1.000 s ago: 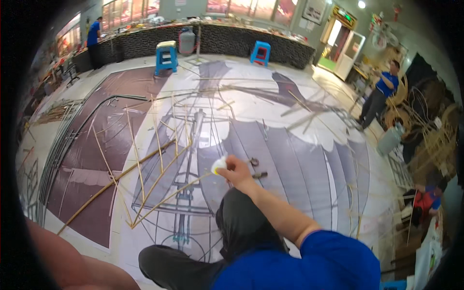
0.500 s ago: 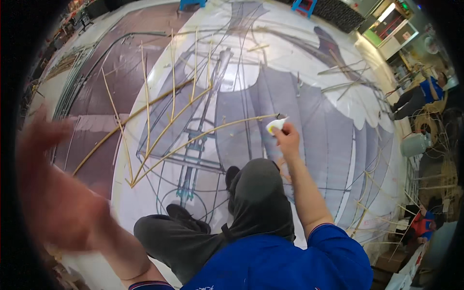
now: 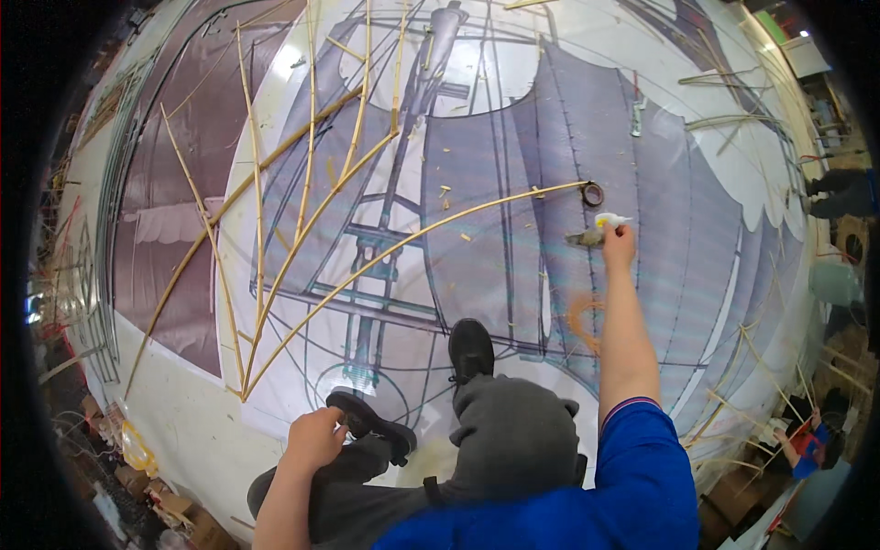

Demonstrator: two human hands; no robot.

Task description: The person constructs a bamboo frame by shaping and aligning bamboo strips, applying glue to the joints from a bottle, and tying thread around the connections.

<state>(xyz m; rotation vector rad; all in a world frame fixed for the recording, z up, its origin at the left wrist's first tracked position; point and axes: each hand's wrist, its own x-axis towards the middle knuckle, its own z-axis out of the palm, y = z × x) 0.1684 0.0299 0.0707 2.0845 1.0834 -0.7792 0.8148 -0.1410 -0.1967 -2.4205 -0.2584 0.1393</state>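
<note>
My right hand [image 3: 619,247] reaches out over the large printed drawing and pinches a small white crumpled packet [image 3: 611,220] with a yellow patch. Beside the packet shows a greyish-green piece [image 3: 585,238]; whether the two are joined I cannot tell. Just beyond lies a dark brown tape roll [image 3: 593,194] at the tip of a long curved bamboo strip [image 3: 431,226]. That strip belongs to a fan-shaped bamboo frame [image 3: 316,218], its strips meeting at the lower left. Near my left knee, my left hand [image 3: 314,440] has curled fingers, with nothing visible in them.
The printed drawing [image 3: 486,211] covers the floor beneath my shoes. Small bamboo scraps [image 3: 445,192] lie scattered on it. A green-and-white tool [image 3: 636,119] rests farther off. Another person [image 3: 807,446] is at the right edge beside more bamboo strips [image 3: 742,417].
My left hand has come down from the far left, its spread fingers now curled. My right hand with the packet has shifted right, baring the tape roll. My viewpoint has moved.
</note>
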